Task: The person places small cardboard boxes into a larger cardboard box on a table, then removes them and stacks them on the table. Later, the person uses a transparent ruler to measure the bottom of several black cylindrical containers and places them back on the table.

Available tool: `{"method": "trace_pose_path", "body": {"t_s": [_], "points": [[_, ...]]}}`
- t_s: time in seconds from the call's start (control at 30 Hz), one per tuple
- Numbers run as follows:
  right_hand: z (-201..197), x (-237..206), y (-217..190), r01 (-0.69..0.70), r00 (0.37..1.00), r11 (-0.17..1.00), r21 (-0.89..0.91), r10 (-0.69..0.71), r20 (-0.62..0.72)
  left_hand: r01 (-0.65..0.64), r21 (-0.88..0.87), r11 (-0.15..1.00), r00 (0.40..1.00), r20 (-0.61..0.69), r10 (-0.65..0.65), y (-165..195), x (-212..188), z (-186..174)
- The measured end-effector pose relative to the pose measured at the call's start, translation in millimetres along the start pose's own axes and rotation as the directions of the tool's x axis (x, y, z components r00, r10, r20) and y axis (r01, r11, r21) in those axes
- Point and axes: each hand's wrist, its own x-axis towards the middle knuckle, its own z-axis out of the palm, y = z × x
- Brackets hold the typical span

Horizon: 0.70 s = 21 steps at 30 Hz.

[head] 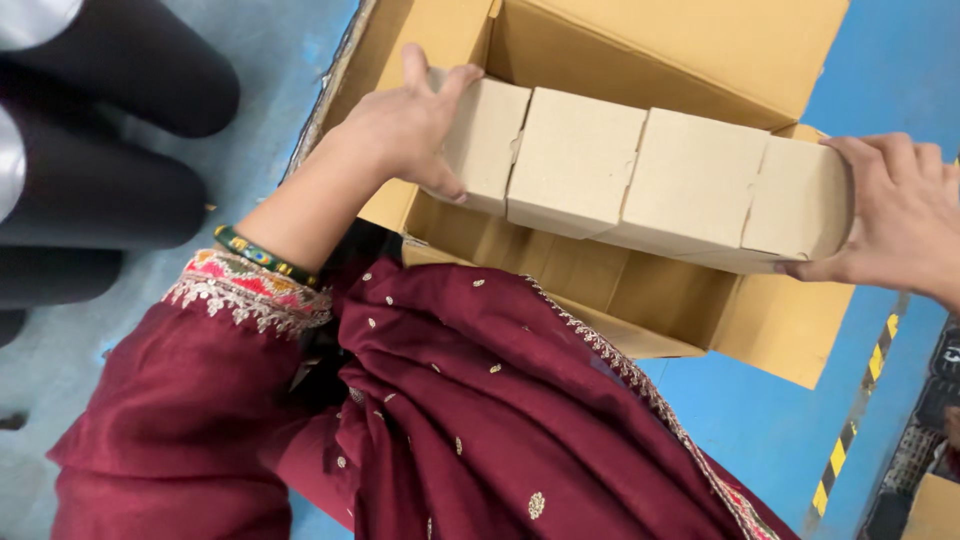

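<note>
Row of four small plain brown cardboard boxes (640,175) pressed between two hands.
The left hand (405,125) clamps one end, the right hand (900,215) the other, holding the row above a large open brown corrugated carton (690,45).

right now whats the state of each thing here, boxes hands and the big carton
row of four small cardboard boxes: closed, pressed end to end, held above the carton
large cardboard carton: open, flaps up, interior looks empty where visible
left hand: pressing the row's left end
right hand: pressing the row's right end
black rolls: lying on the floor
</note>
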Motion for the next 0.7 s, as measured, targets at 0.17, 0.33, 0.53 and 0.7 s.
{"method": "trace_pose_path", "body": {"t_s": [0.17,0.33,0.53,0.7], "points": [[15.3,-3.9,10.0,0.039,0.991,0.996,0.079,-0.028,-0.134,-0.291,0.291,0.912,0.873,-0.31,0.377,-1.9,9.4,11.8],[18.6,-2.8,7.3,0.086,0.977,0.993,0.086,-0.067,-0.202,-0.301,0.365,0.881,0.919,-0.138,0.371,-4.4,23.2,16.6],[-2.8,15.2,-5.0,0.13,0.971,0.99,0.047,-0.117,-0.21,-0.311,0.357,0.881,0.919,-0.123,0.374,-2.6,40.1,16.4],[-21.4,23.6,-15.4,0.166,0.968,0.959,0.231,-0.114,-0.226,-0.317,0.423,0.849,0.939,0.016,0.342,-13.8,45.9,2.6]]}}
